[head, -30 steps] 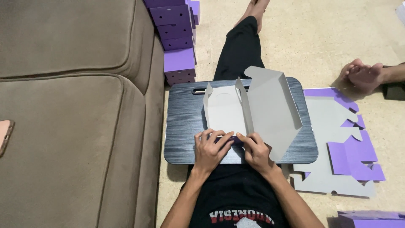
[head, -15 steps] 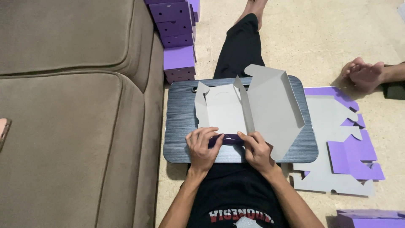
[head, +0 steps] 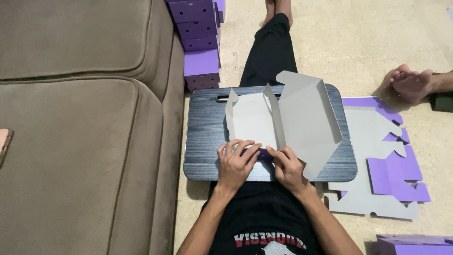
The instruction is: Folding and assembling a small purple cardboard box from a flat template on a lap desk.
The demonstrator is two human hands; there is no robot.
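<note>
A brown upholstered sofa [head: 80, 127] filled the left side of the room, its seat cushion and backrest meeting along a deep seam. Beside it lay a pale speckled floor [head: 349, 38], evenly lit and without hard shadows. The sofa's side dropped straight down to the floor.

Cardboard box blank [head: 283, 115]: grey inside, purple outside, half folded. Lies on the dark lap tray [head: 205, 137], roughly centred. Left panel flat, side flaps at 9 and 12 o'clock standing upright. Large lid panel tilted up toward 3 o'clock, overhanging the tray's right part. Near edge at 6 o'clock is folded over, a purple strip showing, pressed down under left hand [head: 236, 163] and right hand [head: 289, 169].
</note>
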